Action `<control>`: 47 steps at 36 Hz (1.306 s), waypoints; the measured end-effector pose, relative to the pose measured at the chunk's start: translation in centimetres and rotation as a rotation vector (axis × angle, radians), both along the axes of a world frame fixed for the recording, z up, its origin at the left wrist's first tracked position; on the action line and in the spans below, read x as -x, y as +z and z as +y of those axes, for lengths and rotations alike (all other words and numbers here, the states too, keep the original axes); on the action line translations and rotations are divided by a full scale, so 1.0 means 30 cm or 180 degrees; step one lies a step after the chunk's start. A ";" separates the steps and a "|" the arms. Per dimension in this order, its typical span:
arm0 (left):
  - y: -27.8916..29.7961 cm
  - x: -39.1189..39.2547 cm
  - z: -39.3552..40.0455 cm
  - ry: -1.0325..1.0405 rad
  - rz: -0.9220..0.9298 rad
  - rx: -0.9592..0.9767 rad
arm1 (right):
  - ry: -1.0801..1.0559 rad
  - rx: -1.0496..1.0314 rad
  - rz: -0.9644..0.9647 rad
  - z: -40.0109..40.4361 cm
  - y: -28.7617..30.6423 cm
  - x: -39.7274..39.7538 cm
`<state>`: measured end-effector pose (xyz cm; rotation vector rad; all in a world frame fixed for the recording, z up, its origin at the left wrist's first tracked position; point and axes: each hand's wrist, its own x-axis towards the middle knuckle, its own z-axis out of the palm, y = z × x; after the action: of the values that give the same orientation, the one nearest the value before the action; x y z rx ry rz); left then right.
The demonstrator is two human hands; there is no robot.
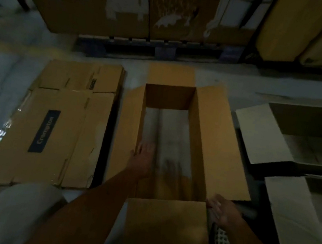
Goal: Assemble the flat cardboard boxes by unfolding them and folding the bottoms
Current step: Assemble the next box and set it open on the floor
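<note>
An unfolded brown cardboard box (202, 131) stands open on the floor in the middle, its four top flaps spread outward. My left hand (142, 156) reaches down inside it along the left wall, fingers straight and pointing away from me. My right hand (221, 210) rests with straight fingers against the near right corner, beside the near flap (164, 223). A stack of flat cardboard boxes (52, 123) with a dark printed label lies on the floor to the left.
Two assembled open boxes (261, 136) (288, 212) with pale flaps stand on the right. Large cartons on a pallet (129, 14) line the back, yellow wrapped rolls (303, 28) at the back right. A pale sack (13, 206) lies at the near left.
</note>
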<state>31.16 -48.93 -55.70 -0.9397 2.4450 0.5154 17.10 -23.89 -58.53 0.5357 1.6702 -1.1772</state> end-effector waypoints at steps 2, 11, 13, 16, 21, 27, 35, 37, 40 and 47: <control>0.020 -0.023 0.052 -0.0090 0.0215 -0.0254 | 0.0091 0.0122 -0.0104 0.007 0.063 -0.025; 0.399 0.018 0.296 -0.0336 0.0237 -0.0216 | 0.0872 0.0305 0.1904 -0.167 0.446 -0.063; 0.475 0.018 0.337 -0.0348 0.0213 -0.0043 | 0.1147 0.0456 0.2309 -0.214 0.575 -0.068; 0.586 0.007 0.388 0.0204 0.0485 -0.0060 | 0.1635 0.0333 0.2936 -0.278 0.741 -0.066; 0.789 -0.009 0.369 0.0774 0.1716 0.0151 | 0.1876 0.0546 0.3491 -0.359 0.998 -0.081; 1.005 0.008 0.268 0.0660 0.2506 0.0225 | 0.2425 0.0832 0.3472 -0.366 1.191 -0.091; 1.314 0.024 0.154 0.0762 0.3085 0.0465 | 0.4025 -0.0649 0.3852 -0.278 1.307 -0.022; 1.347 0.013 0.138 0.0808 0.3282 0.0502 | 0.3705 -0.0755 0.4333 -0.271 1.337 -0.015; 1.373 0.013 0.112 0.0843 0.3391 0.0635 | 0.3431 -0.0881 0.4926 -0.266 1.387 -0.020; 1.497 -0.044 0.063 -0.0167 0.2342 0.3021 | 0.3278 -0.1137 0.5660 -0.293 1.478 -0.041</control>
<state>32.48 -47.03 -10.80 -1.1418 3.4578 -0.4956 18.32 -32.69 -14.21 -1.5514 2.9081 -0.3164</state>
